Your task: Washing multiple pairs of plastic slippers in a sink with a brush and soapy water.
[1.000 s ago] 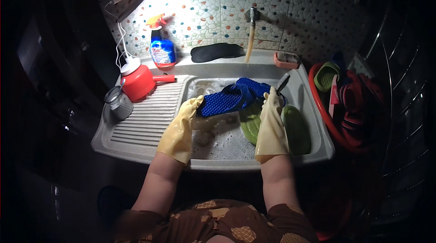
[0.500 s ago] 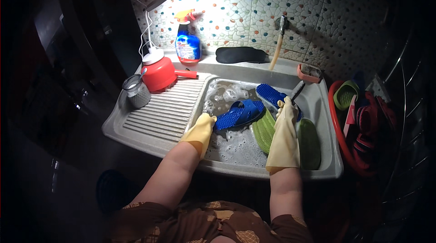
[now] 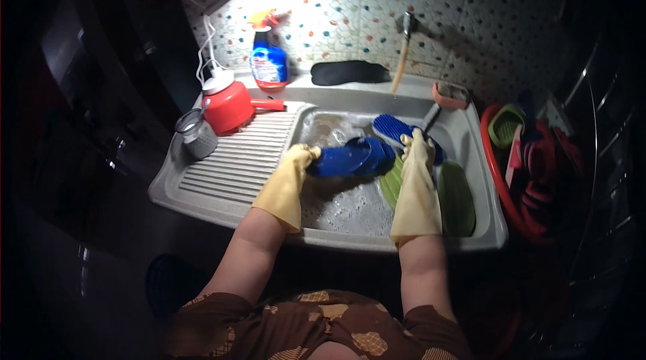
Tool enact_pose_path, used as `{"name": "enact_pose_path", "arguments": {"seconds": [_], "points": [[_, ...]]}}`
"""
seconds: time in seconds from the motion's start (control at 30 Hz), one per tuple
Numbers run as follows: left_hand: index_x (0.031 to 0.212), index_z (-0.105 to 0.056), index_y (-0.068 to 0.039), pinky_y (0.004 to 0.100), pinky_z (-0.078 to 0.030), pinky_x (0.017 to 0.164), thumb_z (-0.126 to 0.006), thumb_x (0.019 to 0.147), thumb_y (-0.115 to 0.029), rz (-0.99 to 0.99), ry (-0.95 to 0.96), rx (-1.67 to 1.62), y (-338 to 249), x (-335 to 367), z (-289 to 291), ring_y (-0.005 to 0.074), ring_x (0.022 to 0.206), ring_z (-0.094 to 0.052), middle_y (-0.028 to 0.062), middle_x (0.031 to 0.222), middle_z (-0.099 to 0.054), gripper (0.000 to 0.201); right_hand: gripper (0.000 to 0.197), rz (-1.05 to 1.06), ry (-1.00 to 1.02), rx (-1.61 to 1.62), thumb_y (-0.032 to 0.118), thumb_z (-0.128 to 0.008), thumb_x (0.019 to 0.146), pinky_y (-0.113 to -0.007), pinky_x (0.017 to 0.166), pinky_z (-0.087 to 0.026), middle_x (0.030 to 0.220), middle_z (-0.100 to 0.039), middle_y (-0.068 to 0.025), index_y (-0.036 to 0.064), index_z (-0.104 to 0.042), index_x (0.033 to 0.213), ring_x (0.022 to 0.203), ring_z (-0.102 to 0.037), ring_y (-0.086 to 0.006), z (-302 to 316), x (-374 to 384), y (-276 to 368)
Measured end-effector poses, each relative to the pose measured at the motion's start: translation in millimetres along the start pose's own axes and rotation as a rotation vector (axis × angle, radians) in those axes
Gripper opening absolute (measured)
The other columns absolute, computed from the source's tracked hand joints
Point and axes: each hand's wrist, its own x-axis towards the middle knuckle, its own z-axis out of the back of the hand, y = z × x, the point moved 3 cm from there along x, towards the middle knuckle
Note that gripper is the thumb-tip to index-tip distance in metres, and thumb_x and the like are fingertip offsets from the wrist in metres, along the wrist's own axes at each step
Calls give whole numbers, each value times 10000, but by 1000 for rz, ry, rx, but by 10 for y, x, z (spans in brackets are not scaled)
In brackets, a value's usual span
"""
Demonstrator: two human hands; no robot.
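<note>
My left hand, in a pale yellow rubber glove, grips one end of a blue slipper with a strap. The slipper is tilted above the soapy water on the left of the basin. My right hand, gloved too, is closed around a tool with a dark handle that sticks up toward the back right; its working end is hidden. Behind that hand lies a second blue slipper, sole up. A green slipper is partly covered by my right glove, and another green slipper leans at the basin's right side.
Left of the basin, the ribbed drainboard carries a red dipper and a grey jar. A spray bottle, black pad and pink-edged sponge line the back ledge below the tap. A red tub holds more footwear.
My left hand has raised the blue slipper out of the suds and tilted it. My right hand stays near the second slipper with the tool. The view has shifted slightly.
</note>
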Motion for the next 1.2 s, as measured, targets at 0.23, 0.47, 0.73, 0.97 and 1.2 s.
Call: {"name": "enact_pose_path", "arguments": {"seconds": [0.23, 0.47, 0.73, 0.97, 1.2], "points": [[748, -613, -97, 235, -350, 627, -665, 867, -120, -392, 66, 19, -532, -264, -25, 63, 639, -415, -68, 677, -513, 132, 396, 14, -121, -247, 426, -637, 884, -284, 342, -329, 549, -530, -3, 59, -561, 757, 374, -416, -112, -4, 47, -30], [773, -622, -69, 207, -347, 646, -658, 888, -139, -485, 178, -143, -281, 164, 418, 41, 673, -417, -72, 712, -516, 139, 571, 54, -136, -591, 628, -675, 765, -294, 367, -320, 536, -499, -9, 66, -581, 720, 400, -450, -123, -116, 94, -203], [789, -594, -61, 187, -316, 603, -568, 913, -48, -517, 371, -75, -340, 160, 246, 24, 661, -390, -85, 735, -482, 128, 394, 106, 193, -320, 454, -708, 825, -337, 463, -407, 722, -602, -39, 78, -669, 934, 600, -556, -151, -68, 86, -108], [1155, -634, 5, 218, -493, 759, -552, 880, 42, -159, 185, -46, -647, -549, -90, 96, 823, -613, 52, 983, -683, 288, 161, 440, 242, -64, 154, -725, 861, -231, 580, -416, 829, -587, 40, 83, -649, 984, 685, -513, -70, -183, -288, 181], [1174, -619, -25, 255, -446, 811, -671, 883, -174, -326, 328, 115, -867, -1008, -340, 112, 865, -574, 20, 980, -659, 332, 230, 611, 532, 202, 114, -699, 886, -241, 754, -464, 916, -621, 20, 52, -627, 1095, 800, -549, -82, -254, -36, 132]]}}
